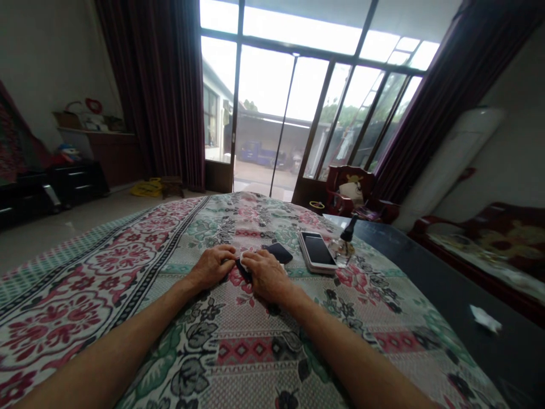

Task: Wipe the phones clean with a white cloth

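My left hand rests on the patterned cloth, its fingers curled at the edge of a small dark flat object. Over that object lies my right hand, fingers bent and pressing down on what looks like a white wipe. Most of the dark object is hidden under my hands. Just beyond my right hand is a dark flat square piece. To its right lies a white-edged phone with a dark screen. Beside the phone stands a clear bottle with a black top.
A floral tablecloth covers the surface under my arms. On the right, a dark glossy tabletop carries a crumpled white tissue. Carved wooden chairs stand farther back, near glass sliding doors and dark curtains.
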`<state>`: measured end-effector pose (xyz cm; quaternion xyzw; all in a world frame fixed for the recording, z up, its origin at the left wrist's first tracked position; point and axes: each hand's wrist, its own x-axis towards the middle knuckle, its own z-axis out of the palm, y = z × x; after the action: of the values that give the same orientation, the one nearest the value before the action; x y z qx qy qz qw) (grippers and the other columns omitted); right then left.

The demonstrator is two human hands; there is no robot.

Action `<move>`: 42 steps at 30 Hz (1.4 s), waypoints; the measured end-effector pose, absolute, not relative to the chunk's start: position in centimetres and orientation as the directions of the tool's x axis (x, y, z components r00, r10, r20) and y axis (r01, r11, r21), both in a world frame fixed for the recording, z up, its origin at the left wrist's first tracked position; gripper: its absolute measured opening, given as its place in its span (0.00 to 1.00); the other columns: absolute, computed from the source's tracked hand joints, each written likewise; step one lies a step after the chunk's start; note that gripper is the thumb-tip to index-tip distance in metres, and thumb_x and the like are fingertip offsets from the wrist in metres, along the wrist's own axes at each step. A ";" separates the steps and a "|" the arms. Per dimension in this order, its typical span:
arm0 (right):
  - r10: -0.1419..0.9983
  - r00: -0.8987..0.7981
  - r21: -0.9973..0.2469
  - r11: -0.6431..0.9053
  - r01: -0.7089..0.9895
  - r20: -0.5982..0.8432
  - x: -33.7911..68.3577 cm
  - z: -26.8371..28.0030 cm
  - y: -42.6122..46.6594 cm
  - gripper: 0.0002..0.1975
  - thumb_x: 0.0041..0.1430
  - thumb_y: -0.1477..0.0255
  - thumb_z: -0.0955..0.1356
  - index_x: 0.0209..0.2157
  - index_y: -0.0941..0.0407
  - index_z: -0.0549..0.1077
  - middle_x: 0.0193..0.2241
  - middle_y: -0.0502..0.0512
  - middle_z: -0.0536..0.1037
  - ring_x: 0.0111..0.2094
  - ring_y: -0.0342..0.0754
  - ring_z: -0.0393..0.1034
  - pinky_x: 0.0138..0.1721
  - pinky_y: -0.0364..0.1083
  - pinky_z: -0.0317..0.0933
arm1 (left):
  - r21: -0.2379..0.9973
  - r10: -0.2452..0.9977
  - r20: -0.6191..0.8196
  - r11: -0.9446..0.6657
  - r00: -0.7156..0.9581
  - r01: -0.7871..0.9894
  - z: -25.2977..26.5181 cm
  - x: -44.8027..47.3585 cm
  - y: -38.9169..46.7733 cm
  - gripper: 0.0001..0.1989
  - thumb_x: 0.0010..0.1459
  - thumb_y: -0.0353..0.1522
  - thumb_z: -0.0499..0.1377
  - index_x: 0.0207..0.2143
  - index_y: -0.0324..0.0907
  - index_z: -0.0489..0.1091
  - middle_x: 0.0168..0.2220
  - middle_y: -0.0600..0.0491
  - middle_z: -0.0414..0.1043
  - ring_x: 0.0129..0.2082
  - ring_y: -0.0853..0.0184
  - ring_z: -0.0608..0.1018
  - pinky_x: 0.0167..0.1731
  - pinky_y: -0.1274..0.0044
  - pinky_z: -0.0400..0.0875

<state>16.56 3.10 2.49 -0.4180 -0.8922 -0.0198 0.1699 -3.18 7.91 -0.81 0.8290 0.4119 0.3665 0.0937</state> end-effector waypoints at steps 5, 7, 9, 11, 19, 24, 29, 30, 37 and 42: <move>0.712 -0.612 -0.121 0.680 0.723 0.345 16.4 2.5 2.9 0.13 0.60 0.77 0.65 0.45 0.53 0.75 0.47 0.52 0.77 0.46 0.50 0.65 0.46 0.47 0.56 | 0.418 0.739 0.534 -0.653 0.411 0.631 -1.0 -3.3 8.1 0.13 0.54 0.29 0.54 0.32 0.45 0.80 0.43 0.51 0.79 0.43 0.64 0.80 0.48 0.72 0.74; 0.738 -0.580 -0.140 0.652 0.746 0.344 17.0 2.6 3.1 0.13 0.61 0.77 0.64 0.43 0.52 0.76 0.45 0.52 0.78 0.45 0.49 0.66 0.46 0.47 0.56 | 0.423 0.746 0.524 -0.647 0.411 0.634 -0.9 -3.3 8.0 0.13 0.53 0.29 0.54 0.32 0.45 0.80 0.44 0.51 0.79 0.44 0.63 0.80 0.48 0.71 0.74; 0.782 -0.521 -0.159 0.595 0.788 0.342 17.9 2.8 3.5 0.13 0.61 0.78 0.63 0.41 0.53 0.77 0.44 0.52 0.79 0.44 0.49 0.67 0.46 0.47 0.56 | 0.428 0.751 0.514 -0.643 0.414 0.635 -0.8 -3.3 7.9 0.13 0.52 0.29 0.54 0.32 0.45 0.80 0.44 0.51 0.79 0.44 0.63 0.80 0.49 0.71 0.74; 0.828 -0.448 -0.171 0.522 0.836 0.338 18.9 3.0 3.7 0.13 0.61 0.80 0.62 0.40 0.54 0.77 0.43 0.54 0.79 0.44 0.48 0.67 0.47 0.46 0.55 | 0.432 0.755 0.508 -0.639 0.414 0.636 -0.8 -3.3 7.9 0.14 0.52 0.28 0.54 0.32 0.44 0.80 0.45 0.50 0.79 0.44 0.63 0.80 0.49 0.70 0.74; 0.791 -0.510 -0.139 0.578 0.804 0.337 18.8 2.6 3.3 0.15 0.60 0.79 0.63 0.45 0.53 0.74 0.49 0.54 0.76 0.46 0.51 0.64 0.46 0.48 0.56 | 0.464 0.776 0.498 -0.615 0.387 0.637 -0.8 -3.4 8.0 0.17 0.50 0.26 0.52 0.32 0.46 0.80 0.44 0.54 0.79 0.44 0.65 0.80 0.49 0.71 0.74; 0.702 -0.630 -0.132 0.696 0.706 0.333 17.2 2.4 3.4 0.15 0.61 0.79 0.63 0.47 0.53 0.73 0.51 0.54 0.75 0.48 0.51 0.64 0.48 0.48 0.56 | 0.463 0.775 0.506 -0.615 0.379 0.639 -1.0 -3.4 8.2 0.19 0.48 0.25 0.50 0.32 0.45 0.80 0.44 0.54 0.79 0.44 0.66 0.80 0.49 0.72 0.74; 0.628 -0.715 -0.162 0.775 0.611 0.308 17.3 3.2 3.6 0.14 0.61 0.80 0.62 0.42 0.52 0.75 0.49 0.51 0.77 0.48 0.47 0.66 0.52 0.47 0.55 | 0.463 0.769 0.518 -0.620 0.375 0.634 -1.0 -3.4 8.1 0.18 0.48 0.25 0.50 0.30 0.46 0.80 0.43 0.55 0.80 0.43 0.66 0.80 0.48 0.73 0.75; 0.608 -0.731 -0.172 0.792 0.585 0.311 17.4 3.2 3.6 0.15 0.60 0.80 0.62 0.41 0.52 0.75 0.49 0.51 0.77 0.49 0.46 0.67 0.54 0.47 0.54 | 0.464 0.772 0.515 -0.616 0.372 0.636 -1.0 -3.4 8.1 0.18 0.48 0.25 0.50 0.30 0.46 0.80 0.43 0.55 0.80 0.43 0.66 0.80 0.48 0.73 0.75; 0.559 -0.755 -0.263 0.829 0.494 0.344 18.6 3.3 3.3 0.19 0.51 0.83 0.62 0.38 0.52 0.78 0.46 0.51 0.78 0.48 0.44 0.69 0.54 0.46 0.57 | 0.473 0.777 0.493 -0.618 0.393 0.628 -0.8 -3.4 8.0 0.18 0.48 0.25 0.51 0.31 0.46 0.80 0.44 0.54 0.79 0.45 0.66 0.79 0.49 0.73 0.74; 0.557 -0.799 -0.356 0.811 0.464 0.226 19.5 5.2 2.7 0.18 0.47 0.85 0.61 0.30 0.54 0.79 0.37 0.49 0.80 0.40 0.42 0.72 0.47 0.43 0.62 | 0.483 0.776 0.477 -0.623 0.412 0.615 -0.7 -3.4 7.8 0.18 0.49 0.25 0.51 0.32 0.46 0.80 0.45 0.55 0.79 0.45 0.65 0.79 0.50 0.72 0.74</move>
<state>19.51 2.67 5.18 -0.2722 -0.9377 0.1426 0.1620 -3.45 7.85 -0.67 0.8321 0.4179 0.3454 0.1170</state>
